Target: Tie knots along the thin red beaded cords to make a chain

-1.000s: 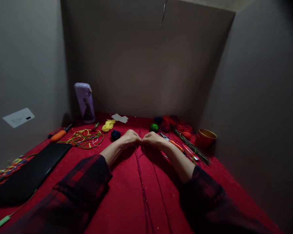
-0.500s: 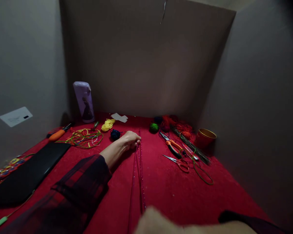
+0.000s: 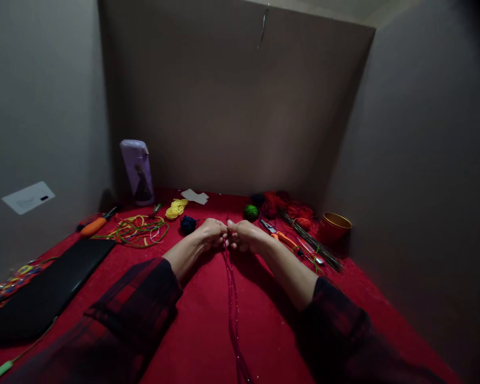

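Observation:
My left hand (image 3: 212, 233) and my right hand (image 3: 245, 236) meet fingertip to fingertip at the middle of the red cloth-covered table (image 3: 192, 320). Both pinch the far end of thin dark red cords (image 3: 232, 298) that run straight back toward me along the cloth. Dark plaid sleeves cover both forearms. A dark blue yarn ball (image 3: 188, 224) lies just left of my left hand, and a green yarn ball (image 3: 250, 212) sits just behind my right hand.
A lilac flask (image 3: 137, 172) stands at the back left. Coloured cords (image 3: 138, 229), a yellow bundle (image 3: 176, 208), an orange-handled tool (image 3: 95, 224) and a black board (image 3: 44, 290) lie left. Pliers (image 3: 282, 237), thin rods (image 3: 312, 241), red yarn (image 3: 288, 205) and a red cup (image 3: 333, 228) lie right.
My right hand pulled back toward me along the cords, then returned to meet my left hand at the far end. The two cords now lie closer together.

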Available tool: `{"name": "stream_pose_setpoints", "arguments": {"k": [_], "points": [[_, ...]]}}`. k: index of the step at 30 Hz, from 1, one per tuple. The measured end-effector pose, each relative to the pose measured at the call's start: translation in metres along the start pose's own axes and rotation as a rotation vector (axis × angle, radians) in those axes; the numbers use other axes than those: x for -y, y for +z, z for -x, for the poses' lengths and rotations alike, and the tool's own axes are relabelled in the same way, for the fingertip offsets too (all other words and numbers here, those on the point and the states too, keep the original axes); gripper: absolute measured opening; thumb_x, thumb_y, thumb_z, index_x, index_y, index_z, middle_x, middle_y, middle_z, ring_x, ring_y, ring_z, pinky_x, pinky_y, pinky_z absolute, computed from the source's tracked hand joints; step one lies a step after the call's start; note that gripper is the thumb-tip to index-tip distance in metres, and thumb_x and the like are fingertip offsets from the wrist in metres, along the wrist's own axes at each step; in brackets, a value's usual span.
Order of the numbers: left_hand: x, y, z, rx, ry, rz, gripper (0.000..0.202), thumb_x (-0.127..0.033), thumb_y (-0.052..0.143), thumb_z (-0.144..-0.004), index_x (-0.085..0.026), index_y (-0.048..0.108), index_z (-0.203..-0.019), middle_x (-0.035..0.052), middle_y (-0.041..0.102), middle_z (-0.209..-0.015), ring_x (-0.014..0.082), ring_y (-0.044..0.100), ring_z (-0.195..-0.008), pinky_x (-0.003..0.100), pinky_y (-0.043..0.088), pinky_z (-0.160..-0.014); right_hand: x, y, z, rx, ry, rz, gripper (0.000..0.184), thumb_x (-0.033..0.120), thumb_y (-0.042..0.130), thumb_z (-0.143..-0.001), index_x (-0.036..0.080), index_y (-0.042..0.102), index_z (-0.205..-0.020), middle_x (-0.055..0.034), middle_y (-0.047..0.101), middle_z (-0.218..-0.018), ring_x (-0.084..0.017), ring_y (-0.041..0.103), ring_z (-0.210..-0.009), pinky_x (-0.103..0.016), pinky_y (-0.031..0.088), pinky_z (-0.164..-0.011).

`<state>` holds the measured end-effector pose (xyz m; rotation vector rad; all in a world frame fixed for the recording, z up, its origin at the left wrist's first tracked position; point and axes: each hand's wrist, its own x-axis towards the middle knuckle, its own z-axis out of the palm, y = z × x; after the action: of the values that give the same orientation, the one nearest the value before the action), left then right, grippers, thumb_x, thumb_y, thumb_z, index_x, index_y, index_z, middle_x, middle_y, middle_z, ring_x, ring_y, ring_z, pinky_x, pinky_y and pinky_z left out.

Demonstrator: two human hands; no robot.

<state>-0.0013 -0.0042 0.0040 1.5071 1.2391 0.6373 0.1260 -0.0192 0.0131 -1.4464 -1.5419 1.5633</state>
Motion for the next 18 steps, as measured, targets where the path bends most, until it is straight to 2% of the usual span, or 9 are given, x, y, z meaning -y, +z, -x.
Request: {"name": "stream_pose_setpoints", "arguments": {"k": [4,6,9,15,18], "points": [[0.002,-0.002,0.002,-0.047,-0.014,-0.020,0.022,-0.017,0.047,-0.070,-0.015,0.043,-0.049,-0.0063,0.033,-0.034,0.0036,0.023,-0.029,0.020,0.015,-0.035,-0.011,0.002,-0.003,-0.100,-0.089,0.041,0.034,0.042,0.046,-0.083,0.014,0.049,-0.064,0.0069,0.034,-0.043,-0.003,0.022,-0.030,-0.018,0.015,-0.031],[0.001,-0.003,0.005,-0.049,-0.022,-0.054,0.022,-0.017,0.049,-0.069,-0.015,0.044,-0.048,-0.0070,0.029,-0.031,0.0039,0.022,-0.028,0.020,0.015,-0.035,-0.013,0.000,-0.004,-0.186,-0.110,0.095,0.030,0.038,0.051,-0.079,0.015,0.046,-0.061,0.0079,0.031,-0.041,-0.003,0.021,-0.030,-0.019,0.015,-0.031],[-0.001,-0.005,0.006,-0.064,-0.020,-0.128,0.017,-0.014,0.049,-0.068,-0.014,0.049,-0.050,-0.0063,0.032,-0.030,0.0048,0.024,-0.027,0.020,0.017,-0.035,-0.013,-0.002,-0.008,-0.265,-0.105,0.170,0.026,0.033,0.056,-0.074,0.016,0.045,-0.059,0.0077,0.033,-0.039,-0.004,0.025,-0.030,-0.019,0.017,-0.031],[-0.008,-0.019,0.001,-0.188,0.022,-0.313,0.005,-0.009,0.056,-0.058,-0.012,0.057,-0.054,-0.0008,0.050,-0.040,0.0083,0.042,-0.037,0.020,0.028,-0.041,-0.010,0.001,-0.008,-0.249,-0.075,0.131,0.020,0.023,0.056,-0.070,0.016,0.045,-0.055,0.0075,0.034,-0.038,-0.004,0.024,-0.030,-0.020,0.015,-0.032],[-0.021,-0.020,0.007,-0.157,0.054,-0.475,0.006,-0.012,0.056,-0.057,-0.012,0.061,-0.054,0.0019,0.055,-0.045,0.0099,0.045,-0.042,0.021,0.030,-0.043,-0.009,-0.002,-0.006,-0.174,-0.057,0.053,0.020,0.023,0.051,-0.073,0.015,0.047,-0.056,0.0071,0.033,-0.039,-0.004,0.022,-0.030,-0.021,0.015,-0.032]]}}
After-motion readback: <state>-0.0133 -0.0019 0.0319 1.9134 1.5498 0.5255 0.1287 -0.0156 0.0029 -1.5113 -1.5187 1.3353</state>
